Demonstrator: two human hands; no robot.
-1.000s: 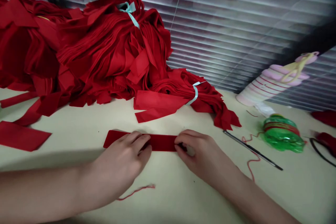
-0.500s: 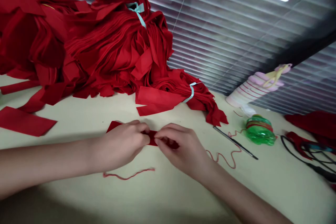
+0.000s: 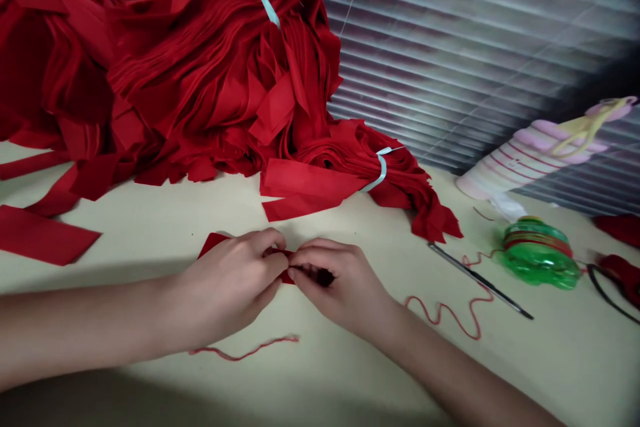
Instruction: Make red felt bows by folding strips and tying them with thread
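A strip of red cloth (image 3: 213, 242) lies mostly under my hands on the table. My left hand (image 3: 235, 280) is closed on the strip, its fingers curled and partly hiding it. Thumb and forefinger of my right hand (image 3: 345, 283) pinch at the strip's edge, right beside the left fingertips. Whether a thread is also between the fingers cannot be seen. Just below the hands lies a short piece of red yarn (image 3: 245, 353).
Bundles of red cloth strips (image 3: 215, 80) are heaped at the back left, with a smaller tied bundle (image 3: 345, 177) nearer. To the right are a slim metal rod (image 3: 480, 280), a green plastic spool (image 3: 540, 263) trailing red yarn, and a striped pink-and-white container (image 3: 515, 160) by the blinds (image 3: 425, 47).
The two hands' fingertips have come closer together on the strip. The camera view has shifted, so the spool, rod and container appear farther right.
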